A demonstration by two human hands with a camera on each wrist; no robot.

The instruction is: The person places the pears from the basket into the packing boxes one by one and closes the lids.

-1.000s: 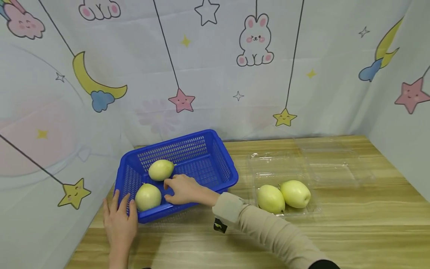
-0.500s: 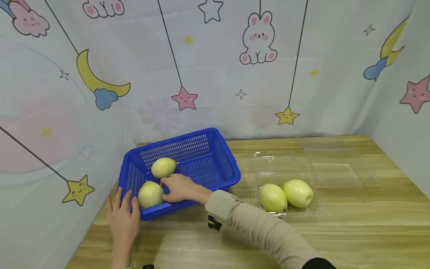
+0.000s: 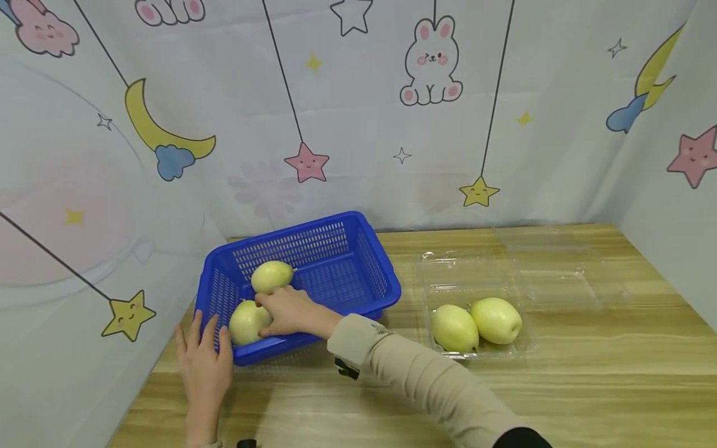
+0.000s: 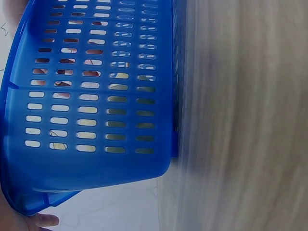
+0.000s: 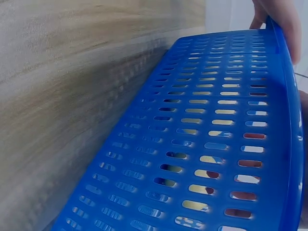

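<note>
A blue slotted basket [image 3: 336,246] stands at the table's back left with two yellow-green pears in it. My right hand [image 3: 287,311] reaches over the near wall and curls round the near pear [image 3: 244,322]. The far pear [image 3: 271,275] lies just behind it, untouched. My left hand [image 3: 204,358] rests flat, fingers straight, against the basket's near-left corner. Both wrist views are filled by the basket wall [image 4: 96,96] [image 5: 211,144]. In the left wrist view a fingertip [image 4: 42,220] shows at the bottom left.
A clear plastic clamshell tray [image 3: 476,280] lies open to the right of the basket, holding two more pears [image 3: 454,328] [image 3: 496,320]. Its lid [image 3: 560,274] lies flat behind. Printed cloth walls close in the back and both sides. The table [image 3: 588,398] is wood-grained.
My right hand has slid left inside the basket and closed round the near pear. The left hand has stayed at the basket's corner.
</note>
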